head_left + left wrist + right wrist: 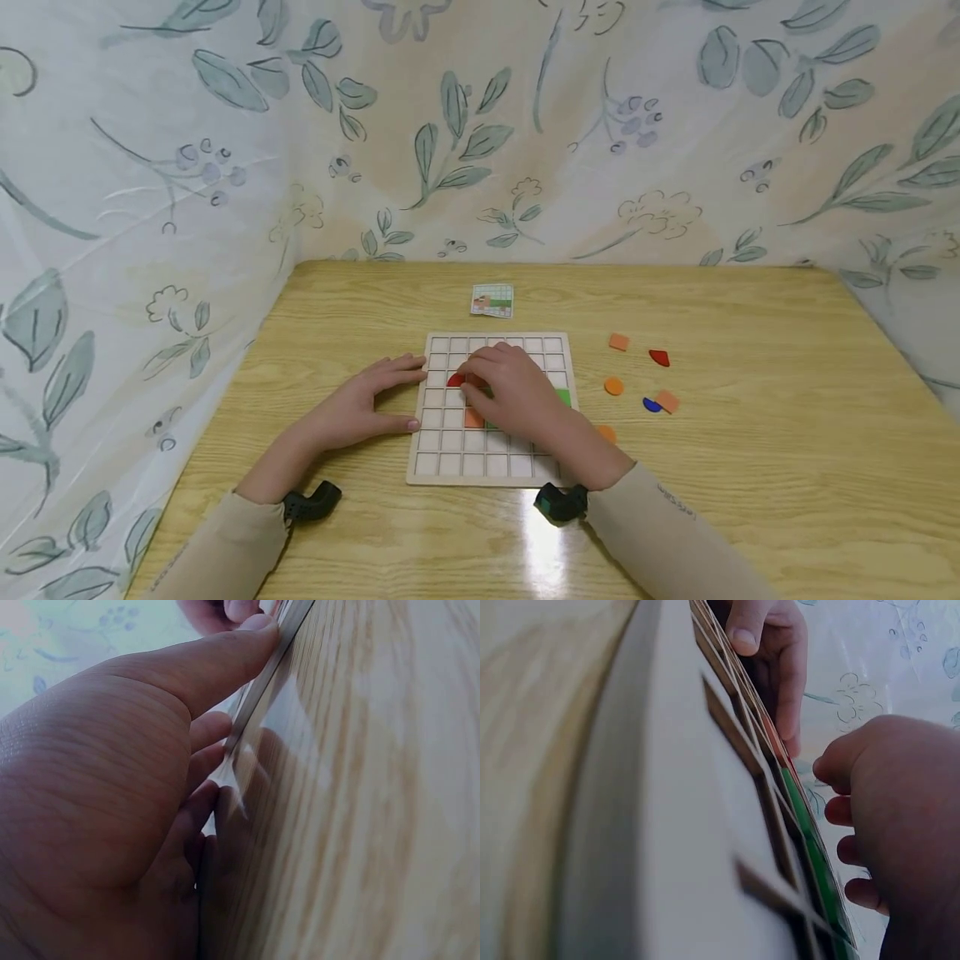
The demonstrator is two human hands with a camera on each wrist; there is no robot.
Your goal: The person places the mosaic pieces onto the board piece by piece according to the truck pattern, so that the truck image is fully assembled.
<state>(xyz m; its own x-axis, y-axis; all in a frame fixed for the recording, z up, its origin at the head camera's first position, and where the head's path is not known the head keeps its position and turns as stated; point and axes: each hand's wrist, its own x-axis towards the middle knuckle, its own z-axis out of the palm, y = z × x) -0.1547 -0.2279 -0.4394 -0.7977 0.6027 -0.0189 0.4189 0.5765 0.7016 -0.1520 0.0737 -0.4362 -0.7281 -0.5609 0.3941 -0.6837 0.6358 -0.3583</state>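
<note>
A pale wooden grid board (450, 481) lies flat on the table. My left hand (367, 400) rests beside its left edge, with thumb and fingers extended and touching the rim. Over the middle of the board, my right hand (517, 392) has its fingers bent down, the thumb below them. At its fingertips a red quarter-circle piece (454, 381) sits in a cell; whether the fingers pinch a piece is hidden. An orange square (474, 417) and a green piece (563, 397) also lie in cells. In the right wrist view, a green strip (810, 832) shows along the grid.
Behind the board lies a small picture card (492, 301). Loose pieces lie to the right: orange squares (618, 342), a red quarter circle (659, 357), an orange disc (613, 386) and a blue half circle (651, 405). A leaf-patterned cloth (480, 167) hangs behind the wooden table (787, 400).
</note>
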